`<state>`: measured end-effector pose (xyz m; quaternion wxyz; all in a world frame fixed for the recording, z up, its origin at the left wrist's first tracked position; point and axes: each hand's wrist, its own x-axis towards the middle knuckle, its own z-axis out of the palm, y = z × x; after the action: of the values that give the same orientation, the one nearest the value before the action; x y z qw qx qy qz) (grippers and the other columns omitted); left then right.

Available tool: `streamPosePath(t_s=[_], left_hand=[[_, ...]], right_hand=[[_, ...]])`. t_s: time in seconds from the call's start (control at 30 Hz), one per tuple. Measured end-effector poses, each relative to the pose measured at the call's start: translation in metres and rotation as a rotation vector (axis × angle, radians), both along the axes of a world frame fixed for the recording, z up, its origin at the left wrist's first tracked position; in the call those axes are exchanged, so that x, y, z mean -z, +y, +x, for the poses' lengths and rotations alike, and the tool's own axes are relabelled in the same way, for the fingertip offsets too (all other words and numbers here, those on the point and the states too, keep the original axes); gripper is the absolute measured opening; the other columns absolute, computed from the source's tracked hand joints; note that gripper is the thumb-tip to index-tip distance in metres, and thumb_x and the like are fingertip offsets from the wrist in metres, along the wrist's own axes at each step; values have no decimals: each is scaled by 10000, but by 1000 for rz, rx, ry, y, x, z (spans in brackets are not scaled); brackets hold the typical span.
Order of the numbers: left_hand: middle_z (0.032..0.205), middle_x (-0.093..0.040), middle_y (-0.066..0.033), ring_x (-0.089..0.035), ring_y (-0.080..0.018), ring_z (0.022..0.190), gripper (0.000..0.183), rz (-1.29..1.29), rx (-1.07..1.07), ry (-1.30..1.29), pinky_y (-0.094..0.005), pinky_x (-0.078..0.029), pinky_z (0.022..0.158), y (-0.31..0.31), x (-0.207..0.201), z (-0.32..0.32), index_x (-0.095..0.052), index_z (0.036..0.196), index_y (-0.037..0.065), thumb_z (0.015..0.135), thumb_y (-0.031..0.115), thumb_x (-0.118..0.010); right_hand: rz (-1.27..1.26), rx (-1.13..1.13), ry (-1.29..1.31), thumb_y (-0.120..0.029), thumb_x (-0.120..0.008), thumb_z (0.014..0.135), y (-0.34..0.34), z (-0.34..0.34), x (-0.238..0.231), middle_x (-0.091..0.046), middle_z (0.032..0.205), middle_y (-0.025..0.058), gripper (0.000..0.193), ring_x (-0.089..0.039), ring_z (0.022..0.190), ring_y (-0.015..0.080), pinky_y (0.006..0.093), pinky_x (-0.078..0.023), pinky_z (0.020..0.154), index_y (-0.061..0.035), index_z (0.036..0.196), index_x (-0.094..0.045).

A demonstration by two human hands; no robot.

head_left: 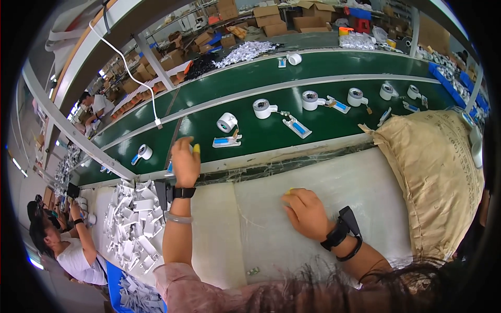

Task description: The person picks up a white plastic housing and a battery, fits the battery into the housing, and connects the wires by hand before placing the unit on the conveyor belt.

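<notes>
My left hand [186, 163] reaches over the near edge of the green conveyor belt [203, 112]. A partly hidden blue-and-white part [169, 167] shows beside it; whether the fingers grip that part is hidden. My right hand [308, 215] hovers over the pale worktop [334, 177], loosely curled, thumb and fingers apart, with nothing visible in it. Yellow covers the tip of a digit on each hand. Beyond the left hand, a round white device [227, 122] is joined by a wire to a white tray-like piece with a blue cell [225, 141]. Similar sets line the belt.
White plastic parts [136, 221] are heaped left of my left forearm, above a blue bin [116, 292]. A large brown sack [433, 177] stands at the right. A white cable [130, 68] hangs over the belt. Another person [78, 255] works at the far left.
</notes>
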<state>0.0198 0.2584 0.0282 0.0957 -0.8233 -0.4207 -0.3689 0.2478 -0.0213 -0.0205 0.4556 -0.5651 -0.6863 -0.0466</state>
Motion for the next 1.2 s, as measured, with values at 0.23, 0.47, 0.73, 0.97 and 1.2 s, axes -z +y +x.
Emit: streamPosePath(t_s=[0.23,0.47,0.73,0.97,1.2], left_hand=[[1135,-632,-170,-575,-363,1079,419,-209,189,263,-440,-452,949,58,62,57,-605,1162,32,756,118,-660],[1083,-647,-180,-649,-338,938,445,-594,18,371,-481,-511,809,73,61,82,-617,1106,49,708,224,-711],[747,-584,-33,-561,-108,557,513,-1232,700,-67,-251,-430,467,-58,17,106,-437,1313,73,819,30,-569],[821,-651,-193,-628,-336,611,322,-863,1021,600,-417,-495,577,-145,-3,72,-561,1100,63,818,207,-618],[826,-649,-186,-622,-386,780,326,-586,451,615,-478,-476,673,-149,-9,75,-524,1117,62,830,180,-622]], right_hand=[[-43,-46,19,-14,-663,757,-3,2,3,-611,980,110,236,-604,919,309,400,-491,799,-63,982,-612],[-84,-67,23,-13,-661,758,-1,0,5,-616,974,112,227,-612,926,309,398,-497,807,-62,974,-612],[-16,182,54,37,-644,714,-2,8,-5,-576,1114,170,499,-519,1130,353,434,-425,944,-57,1197,-565],[62,168,-259,-52,-681,695,-2,13,-14,-606,1046,96,420,-524,1179,273,457,-362,1015,-97,1109,-629],[26,160,-383,-101,-701,721,-2,8,-4,-630,786,13,150,-616,926,190,448,-397,978,-108,867,-665]])
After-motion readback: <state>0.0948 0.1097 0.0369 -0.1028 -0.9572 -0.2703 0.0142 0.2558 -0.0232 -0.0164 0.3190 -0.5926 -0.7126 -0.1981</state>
